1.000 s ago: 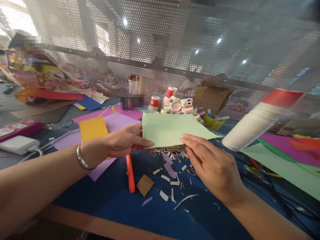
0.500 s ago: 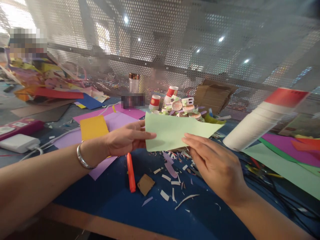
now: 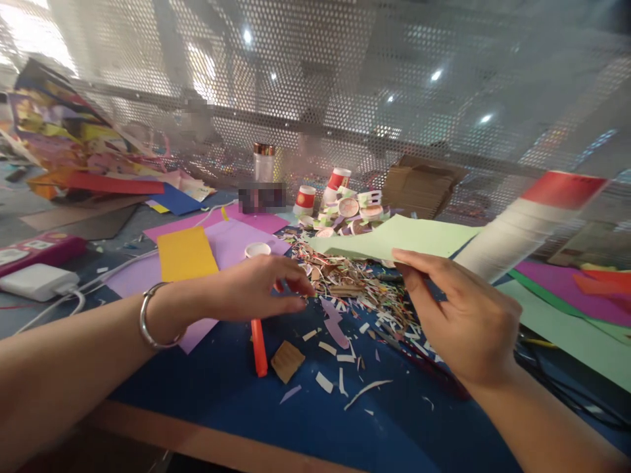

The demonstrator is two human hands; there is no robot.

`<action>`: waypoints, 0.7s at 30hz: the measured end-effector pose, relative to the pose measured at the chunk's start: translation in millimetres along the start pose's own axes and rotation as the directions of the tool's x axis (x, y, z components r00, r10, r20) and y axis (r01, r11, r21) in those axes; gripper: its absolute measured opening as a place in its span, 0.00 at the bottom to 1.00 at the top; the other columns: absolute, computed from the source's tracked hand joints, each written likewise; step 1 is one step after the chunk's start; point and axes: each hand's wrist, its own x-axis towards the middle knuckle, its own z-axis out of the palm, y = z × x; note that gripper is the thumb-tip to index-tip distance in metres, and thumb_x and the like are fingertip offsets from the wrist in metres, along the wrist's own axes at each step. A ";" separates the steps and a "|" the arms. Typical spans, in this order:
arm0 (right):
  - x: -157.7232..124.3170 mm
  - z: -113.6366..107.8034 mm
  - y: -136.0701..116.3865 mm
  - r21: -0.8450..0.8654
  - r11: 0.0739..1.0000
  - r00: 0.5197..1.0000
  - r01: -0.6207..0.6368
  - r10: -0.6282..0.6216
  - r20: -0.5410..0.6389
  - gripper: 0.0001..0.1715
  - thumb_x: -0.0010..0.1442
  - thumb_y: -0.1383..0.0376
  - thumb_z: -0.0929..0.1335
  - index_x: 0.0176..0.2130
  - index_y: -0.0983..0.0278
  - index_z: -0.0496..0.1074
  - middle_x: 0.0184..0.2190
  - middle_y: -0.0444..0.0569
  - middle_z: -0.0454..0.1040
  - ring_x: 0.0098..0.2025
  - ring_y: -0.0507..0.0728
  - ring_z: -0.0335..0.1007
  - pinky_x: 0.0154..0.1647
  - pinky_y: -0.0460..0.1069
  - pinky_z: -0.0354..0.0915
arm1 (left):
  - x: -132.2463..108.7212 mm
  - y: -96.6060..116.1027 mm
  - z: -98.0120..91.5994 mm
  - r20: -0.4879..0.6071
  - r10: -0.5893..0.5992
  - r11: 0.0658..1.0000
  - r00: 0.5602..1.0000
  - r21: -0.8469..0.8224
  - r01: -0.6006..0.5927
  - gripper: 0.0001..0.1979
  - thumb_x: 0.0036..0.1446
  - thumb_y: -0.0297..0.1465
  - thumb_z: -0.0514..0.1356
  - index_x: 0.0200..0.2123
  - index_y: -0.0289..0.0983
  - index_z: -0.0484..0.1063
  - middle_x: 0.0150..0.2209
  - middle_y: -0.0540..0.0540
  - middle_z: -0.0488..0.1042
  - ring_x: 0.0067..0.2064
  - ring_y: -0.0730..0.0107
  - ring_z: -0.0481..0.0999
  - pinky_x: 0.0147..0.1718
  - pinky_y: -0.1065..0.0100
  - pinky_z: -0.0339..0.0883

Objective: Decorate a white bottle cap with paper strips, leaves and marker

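My right hand (image 3: 463,322) pinches the near edge of a light green sheet of paper (image 3: 414,236) between thumb and fingers. The sheet is held above a heap of paper scraps (image 3: 357,282), right of the middle. My left hand (image 3: 261,286) is empty, its fingers apart and slightly curled, left of the heap. Just beyond that hand shows a white round rim (image 3: 257,250). Below the left hand lies a red-orange marker (image 3: 259,351), with a small brown cardboard piece (image 3: 288,361) beside it. A dark red tool (image 3: 434,368) is partly hidden by my right hand.
A tilted stack of paper cups (image 3: 527,230) stands at right, near coloured sheets (image 3: 572,295) and black cables. Small cup crafts (image 3: 350,209) and cardboard (image 3: 419,187) sit at the back. Purple and yellow paper (image 3: 187,253), a white charger (image 3: 37,281) and a power strip (image 3: 42,249) are at left.
My left hand has let go of the green paper. My right hand has carried the sheet to the right, uncovering the scrap heap and the white rim.
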 end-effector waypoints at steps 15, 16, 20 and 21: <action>2.6 -2.0 -1.9 0.050 0.998 1.000 -0.028 0.028 -0.009 0.13 0.66 0.73 0.70 0.48 0.60 0.78 0.42 0.48 0.85 0.44 0.60 0.83 0.48 0.54 0.75 | 0.1 14.5 9.5 0.166 0.058 0.955 0.984 0.278 -0.103 0.21 0.57 0.35 0.67 0.54 0.40 0.73 0.53 0.40 0.74 0.56 0.50 0.70 0.58 0.53 0.59; 2.7 -2.1 -1.9 0.047 0.998 1.000 -0.029 0.029 -0.008 0.13 0.66 0.73 0.70 0.48 0.60 0.78 0.42 0.48 0.85 0.44 0.60 0.83 0.48 0.54 0.75 | 0.0 15.4 13.2 0.162 0.121 0.948 0.979 0.273 -0.163 0.23 0.58 0.36 0.67 0.56 0.40 0.73 0.55 0.39 0.74 0.57 0.50 0.70 0.59 0.52 0.58; 3.1 -1.6 -1.2 0.029 0.999 1.000 -0.021 0.021 -0.006 0.12 0.65 0.72 0.70 0.47 0.61 0.78 0.42 0.48 0.85 0.43 0.59 0.83 0.47 0.52 0.75 | -6.7 25.0 27.8 0.332 0.273 0.911 0.903 0.212 -0.354 0.25 0.68 0.41 0.58 0.65 0.41 0.67 0.67 0.41 0.67 0.67 0.53 0.65 0.65 0.57 0.55; 3.2 -1.4 -0.9 0.021 1.000 1.000 -0.010 0.010 -0.015 0.12 0.65 0.73 0.70 0.47 0.61 0.79 0.42 0.48 0.85 0.43 0.59 0.83 0.47 0.52 0.75 | -8.5 26.2 30.2 0.354 0.277 0.894 0.893 0.245 -0.374 0.25 0.70 0.41 0.55 0.66 0.41 0.65 0.68 0.42 0.66 0.68 0.54 0.63 0.66 0.58 0.54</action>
